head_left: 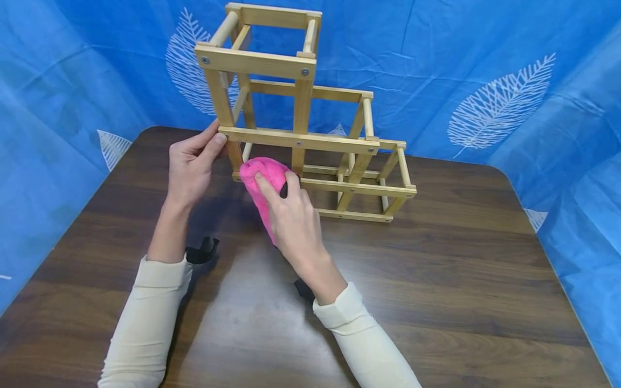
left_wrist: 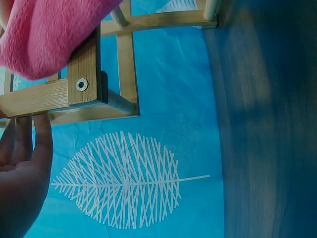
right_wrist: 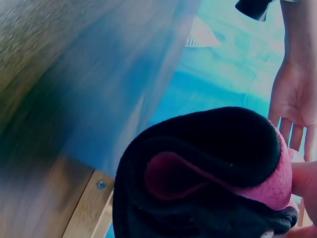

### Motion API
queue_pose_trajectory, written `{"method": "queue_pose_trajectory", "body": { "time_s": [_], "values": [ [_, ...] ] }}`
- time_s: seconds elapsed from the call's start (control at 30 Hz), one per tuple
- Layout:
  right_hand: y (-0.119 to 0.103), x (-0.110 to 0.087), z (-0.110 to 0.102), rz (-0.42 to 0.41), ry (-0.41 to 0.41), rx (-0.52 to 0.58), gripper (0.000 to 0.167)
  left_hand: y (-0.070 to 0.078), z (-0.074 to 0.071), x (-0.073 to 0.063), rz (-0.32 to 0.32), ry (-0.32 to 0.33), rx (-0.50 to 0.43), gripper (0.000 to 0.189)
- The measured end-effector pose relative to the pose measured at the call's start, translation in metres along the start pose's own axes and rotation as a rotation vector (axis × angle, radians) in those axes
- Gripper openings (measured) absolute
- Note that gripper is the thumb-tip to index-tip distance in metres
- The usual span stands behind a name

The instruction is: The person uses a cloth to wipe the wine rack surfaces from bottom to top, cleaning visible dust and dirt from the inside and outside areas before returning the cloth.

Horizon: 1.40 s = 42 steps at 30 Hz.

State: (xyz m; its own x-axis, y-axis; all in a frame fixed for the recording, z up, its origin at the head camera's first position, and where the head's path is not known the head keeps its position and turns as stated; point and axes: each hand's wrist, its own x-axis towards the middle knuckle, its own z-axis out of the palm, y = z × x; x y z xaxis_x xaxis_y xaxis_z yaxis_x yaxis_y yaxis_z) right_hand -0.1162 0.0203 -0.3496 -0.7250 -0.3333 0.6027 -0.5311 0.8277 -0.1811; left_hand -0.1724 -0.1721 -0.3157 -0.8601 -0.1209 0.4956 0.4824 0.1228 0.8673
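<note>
A stepped wooden rack (head_left: pixel 262 137) of pale slats and round rods stands on the table, its tallest part at the left. My left hand (head_left: pixel 191 164) pinches its left side at the middle rail, thumb in front; the left wrist view shows that hand's fingers (left_wrist: pixel 42 141) against the wood. With my right hand (head_left: pixel 296 221) I hold a folded cloth (head_left: pixel 264 175), pink on one face and black on the other, against the rack's lower left part. In the right wrist view the cloth's black folds (right_wrist: pixel 198 129) hide much of the rack.
The dark wood-grain table (head_left: pixel 461 280) reaches round the rack to the front and right. Behind it hangs a blue curtain (head_left: pixel 427 64) printed with white leaves, close to the rack's back. Black straps (head_left: pixel 201 250) sit at both wrists.
</note>
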Motion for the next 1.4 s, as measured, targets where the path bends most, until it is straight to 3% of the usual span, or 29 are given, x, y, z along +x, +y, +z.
{"method": "queue_pose_trajectory", "body": {
  "time_s": [0.8, 1.07, 1.4],
  "values": [
    [0.024, -0.016, -0.025, 0.013, -0.031, -0.013, 0.054, 0.001, 0.002, 0.000, -0.034, -0.022, 0.021, 0.034],
    [0.032, -0.021, -0.037, -0.002, -0.038, 0.014, 0.051, 0.001, 0.000, 0.000, 0.003, 0.000, -0.003, 0.032],
    [0.047, -0.032, -0.045, 0.022, -0.026, -0.018, 0.047, 0.002, 0.000, 0.001, -0.004, -0.005, 0.003, 0.032]
  ]
}}
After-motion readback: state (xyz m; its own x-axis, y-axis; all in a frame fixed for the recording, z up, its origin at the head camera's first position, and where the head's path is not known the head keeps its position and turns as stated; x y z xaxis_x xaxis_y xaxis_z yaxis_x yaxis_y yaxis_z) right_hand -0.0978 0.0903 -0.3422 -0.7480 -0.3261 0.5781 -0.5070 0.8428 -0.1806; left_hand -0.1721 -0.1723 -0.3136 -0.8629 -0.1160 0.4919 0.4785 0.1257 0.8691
